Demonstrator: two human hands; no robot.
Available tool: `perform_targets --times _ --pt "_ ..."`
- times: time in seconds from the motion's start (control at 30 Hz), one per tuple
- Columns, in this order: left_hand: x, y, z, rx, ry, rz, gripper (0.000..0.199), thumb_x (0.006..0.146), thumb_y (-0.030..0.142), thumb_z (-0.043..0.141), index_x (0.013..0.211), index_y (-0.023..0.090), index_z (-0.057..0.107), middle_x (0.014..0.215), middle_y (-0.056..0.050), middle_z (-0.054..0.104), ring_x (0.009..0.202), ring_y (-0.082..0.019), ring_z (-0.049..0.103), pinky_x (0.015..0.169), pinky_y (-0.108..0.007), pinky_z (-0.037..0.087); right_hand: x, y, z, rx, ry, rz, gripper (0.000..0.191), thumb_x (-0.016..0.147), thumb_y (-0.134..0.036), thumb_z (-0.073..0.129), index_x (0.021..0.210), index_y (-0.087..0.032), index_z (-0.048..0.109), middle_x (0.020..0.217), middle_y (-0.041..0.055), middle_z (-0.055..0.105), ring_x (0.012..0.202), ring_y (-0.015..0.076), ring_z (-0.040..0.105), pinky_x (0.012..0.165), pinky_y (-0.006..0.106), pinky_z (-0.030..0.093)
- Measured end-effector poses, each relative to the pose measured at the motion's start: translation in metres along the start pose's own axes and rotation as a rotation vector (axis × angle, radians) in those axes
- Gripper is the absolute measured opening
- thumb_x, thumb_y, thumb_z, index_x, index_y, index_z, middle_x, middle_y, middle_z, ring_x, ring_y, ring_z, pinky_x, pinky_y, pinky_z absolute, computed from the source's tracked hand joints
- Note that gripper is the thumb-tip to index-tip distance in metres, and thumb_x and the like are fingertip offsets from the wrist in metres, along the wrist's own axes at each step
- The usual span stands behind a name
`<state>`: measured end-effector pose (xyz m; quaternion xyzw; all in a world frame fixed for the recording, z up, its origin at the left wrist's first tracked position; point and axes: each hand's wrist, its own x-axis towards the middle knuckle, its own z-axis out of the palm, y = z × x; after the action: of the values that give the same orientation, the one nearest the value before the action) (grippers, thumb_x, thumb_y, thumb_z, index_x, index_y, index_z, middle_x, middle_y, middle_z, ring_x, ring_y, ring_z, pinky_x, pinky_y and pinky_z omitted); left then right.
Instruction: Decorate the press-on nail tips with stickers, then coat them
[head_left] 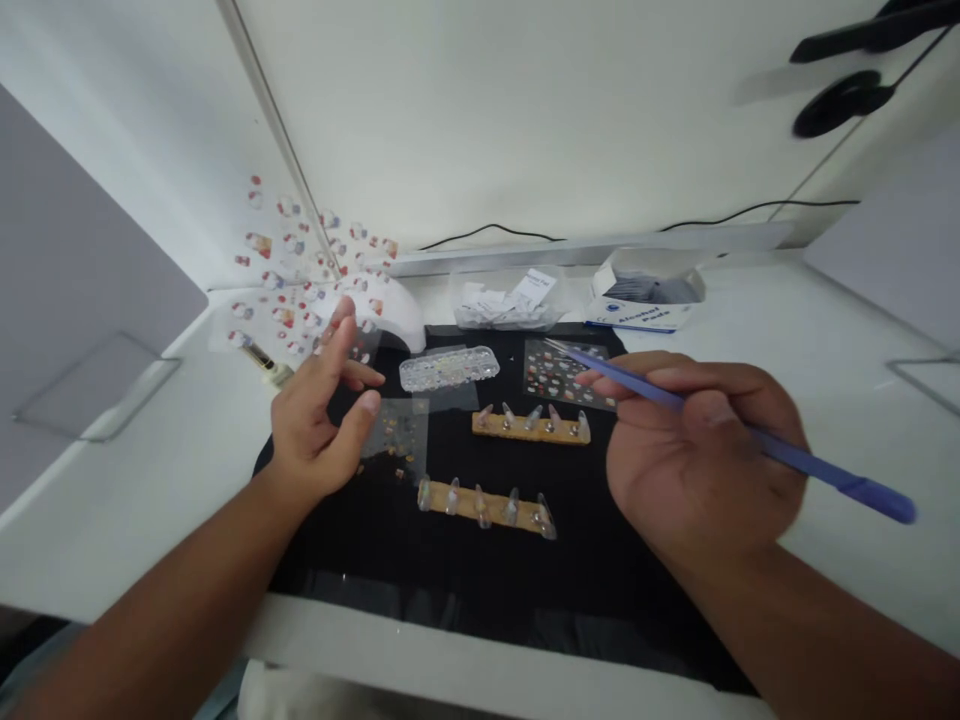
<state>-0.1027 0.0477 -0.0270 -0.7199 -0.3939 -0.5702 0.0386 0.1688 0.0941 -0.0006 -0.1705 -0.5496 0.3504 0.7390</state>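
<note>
A clear sheet of small red and white stickers (289,240) stands raised at the left, its lower edge between the fingers of my left hand (319,400); the thumb is apart from it. My right hand (705,450) holds blue tweezers (795,455) between thumb and fingers, their tips pointing left above another sticker sheet (559,372) on the black mat (480,610). Two tan strips carry clear nail tips: one strip (517,427) lies mid-mat, the other (469,503) nearer me. A sheet with small gold stickers (401,435) lies beside my left hand.
Behind are a clear studded case (448,370), a white arched lamp (401,315), a clear tub of packets (506,300) and an alcohol pads box (645,295). A small bottle (274,372) is left of my left hand. Black cables run along the wall.
</note>
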Motion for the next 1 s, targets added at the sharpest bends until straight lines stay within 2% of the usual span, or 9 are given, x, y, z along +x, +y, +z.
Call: perform_targets --times 0.13,0.27,0.37,0.43,0.53,0.63,0.8,0.93,1.0 --pt "0.007 0.007 0.001 -0.237 -0.047 -0.237 0.065 0.093 0.022 0.067 0.154 0.037 0.049 0.164 -0.007 0.046 0.083 -0.015 0.071 0.086 -0.036 0.058 -0.006 0.0 0.004 0.016 -0.007 -0.022 0.011 0.088 -0.025 0.069 0.083 -0.026 0.079 0.074 0.0007 0.077 0.07 0.0214 0.071 0.071 0.043 0.057" --pt "0.032 0.016 0.008 -0.406 -0.224 -0.517 0.049 0.094 0.03 0.062 0.143 0.023 0.064 0.129 -0.011 0.076 0.076 -0.017 0.072 0.08 -0.037 0.058 -0.008 0.0 0.007 0.044 -0.008 -0.09 0.016 0.088 -0.019 0.064 0.086 -0.024 0.079 0.074 0.0027 0.077 0.071 0.0228 0.072 0.069 0.042 0.055" --pt "0.057 0.016 0.021 -0.441 -0.394 -0.607 0.048 0.096 0.036 0.053 0.136 0.017 0.068 0.133 -0.016 0.073 0.083 -0.021 0.076 0.074 -0.036 0.06 -0.008 -0.002 0.009 0.047 -0.027 -0.172 0.017 0.085 -0.017 0.064 0.086 -0.022 0.08 0.072 0.0037 0.076 0.069 0.0237 0.07 0.064 0.042 0.053" --pt "0.071 0.011 0.03 -0.424 -0.537 -0.669 0.051 0.095 0.04 0.053 0.138 0.017 0.066 0.132 -0.016 0.074 0.081 -0.022 0.078 0.068 -0.034 0.061 -0.009 -0.002 0.009 0.038 -0.051 -0.22 0.017 0.084 -0.018 0.065 0.088 -0.022 0.081 0.073 0.0046 0.076 0.069 0.0248 0.07 0.061 0.043 0.053" --pt "0.082 0.002 0.03 -0.285 -0.721 -0.76 0.06 0.094 0.048 0.059 0.145 0.016 0.059 0.093 -0.014 0.083 0.052 -0.02 0.069 0.051 -0.033 0.054 -0.01 0.0 0.008 0.024 -0.095 -0.266 0.017 0.083 -0.02 0.068 0.091 -0.022 0.083 0.076 0.0052 0.077 0.071 0.0256 0.072 0.061 0.044 0.053" --pt "0.08 -0.002 0.009 -0.069 -0.731 -0.765 0.062 0.098 0.051 0.053 0.149 0.017 0.053 0.076 -0.006 0.077 0.047 -0.017 0.058 0.052 -0.031 0.048 -0.009 0.003 0.006 0.011 -0.129 -0.273 0.018 0.084 -0.02 0.069 0.094 -0.021 0.083 0.077 0.0051 0.078 0.073 0.0263 0.073 0.062 0.045 0.053" --pt "0.052 0.007 -0.03 0.225 -0.793 -0.653 0.059 0.092 0.049 0.062 0.142 0.019 0.058 0.116 -0.014 0.071 0.093 -0.028 0.068 0.084 -0.045 0.054 -0.006 -0.001 0.002 -0.014 -0.136 -0.25 0.011 0.086 -0.026 0.074 0.09 -0.024 0.084 0.074 0.0042 0.077 0.072 0.0246 0.074 0.06 0.043 0.055" --pt "0.024 0.008 -0.03 0.334 -0.965 -0.546 0.093 0.073 0.047 0.083 0.154 0.024 0.047 0.16 -0.017 0.046 0.143 -0.044 0.04 0.115 -0.063 0.034 -0.007 -0.004 -0.003 -0.202 -0.095 0.028 0.006 0.083 -0.033 0.082 0.088 -0.03 0.083 0.084 0.0059 0.079 0.084 0.0283 0.074 0.078 0.052 0.06" --pt "0.017 0.005 -0.026 0.373 -1.032 -0.52 0.102 0.069 0.048 0.087 0.158 0.025 0.042 0.162 -0.017 0.043 0.144 -0.046 0.037 0.116 -0.066 0.033 -0.007 0.001 -0.005 -0.114 -0.036 -0.104 0.009 0.083 -0.038 0.079 0.086 -0.031 0.083 0.077 0.0057 0.077 0.075 0.0285 0.073 0.066 0.051 0.059"
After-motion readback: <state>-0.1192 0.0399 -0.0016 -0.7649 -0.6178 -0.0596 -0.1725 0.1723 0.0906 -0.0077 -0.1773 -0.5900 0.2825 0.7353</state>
